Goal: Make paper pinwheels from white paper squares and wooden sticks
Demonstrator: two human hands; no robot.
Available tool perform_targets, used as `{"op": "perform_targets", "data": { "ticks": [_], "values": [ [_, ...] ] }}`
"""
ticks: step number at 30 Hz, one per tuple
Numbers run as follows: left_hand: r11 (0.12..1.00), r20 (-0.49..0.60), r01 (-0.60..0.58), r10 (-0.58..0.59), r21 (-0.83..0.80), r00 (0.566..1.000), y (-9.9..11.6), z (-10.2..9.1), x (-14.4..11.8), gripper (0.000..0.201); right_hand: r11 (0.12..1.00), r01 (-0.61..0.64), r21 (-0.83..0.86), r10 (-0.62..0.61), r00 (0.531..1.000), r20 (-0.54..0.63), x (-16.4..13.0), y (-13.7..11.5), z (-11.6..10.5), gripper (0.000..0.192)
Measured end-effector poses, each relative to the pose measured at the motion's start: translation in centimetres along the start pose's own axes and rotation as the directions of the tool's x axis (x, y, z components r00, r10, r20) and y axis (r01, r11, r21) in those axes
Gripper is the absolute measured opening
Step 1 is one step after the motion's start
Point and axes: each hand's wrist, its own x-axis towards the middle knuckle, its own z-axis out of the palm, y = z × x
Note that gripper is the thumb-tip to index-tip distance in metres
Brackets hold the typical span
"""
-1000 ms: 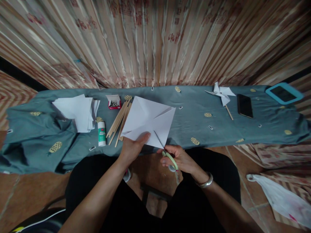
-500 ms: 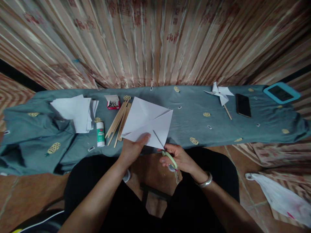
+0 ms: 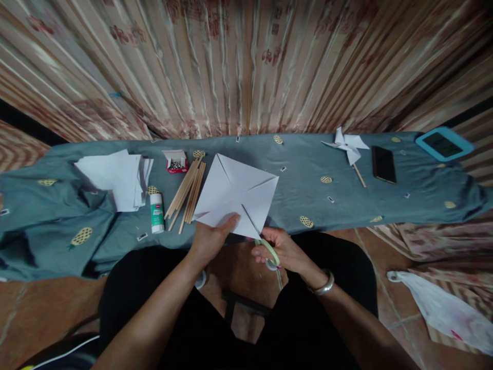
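A square sheet of white paper (image 3: 241,185), slit inward from its corners, is held over the front edge of the table. My left hand (image 3: 211,236) grips its lower left side, the thumb lying on top and the fingers hidden beneath. In my right hand (image 3: 283,249) is a pair of scissors (image 3: 269,250) with pale green handles. Their blades reach into the paper's lower right corner, along the dark slit there. Just left of the paper lie several wooden sticks (image 3: 185,192).
Left on the teal cloth (image 3: 304,198) are a glue stick (image 3: 157,213), a red box of small metal pieces (image 3: 177,162) and a stack of white paper (image 3: 115,180). Rightward lie a paper pinwheel (image 3: 349,147), a phone (image 3: 383,164) and a blue-framed device (image 3: 444,145). A plastic bag (image 3: 442,306) rests lower right.
The paper's upper right corner has shifted slightly right, and its upper left slit now shows more clearly. Both hands keep their holds; the whole view has shifted a little.
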Motion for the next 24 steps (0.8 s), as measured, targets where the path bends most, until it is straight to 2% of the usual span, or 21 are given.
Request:
{"op": "perform_targets", "data": {
  "ticks": [10, 24],
  "values": [
    [0.999, 0.050, 0.003, -0.005, 0.046, 0.999, 0.35, 0.17, -0.21, 0.030, 1.000, 0.020, -0.019, -0.020, 1.000, -0.004, 0.01, -0.12, 0.00, 0.044],
    [0.999, 0.056, 0.021, -0.023, 0.034, 0.998, 0.20, 0.21, -0.23, 0.032, 1.000, 0.022, 0.002, -0.022, 1.000, -0.009, 0.15, 0.35, -0.05, 0.043]
  ]
}}
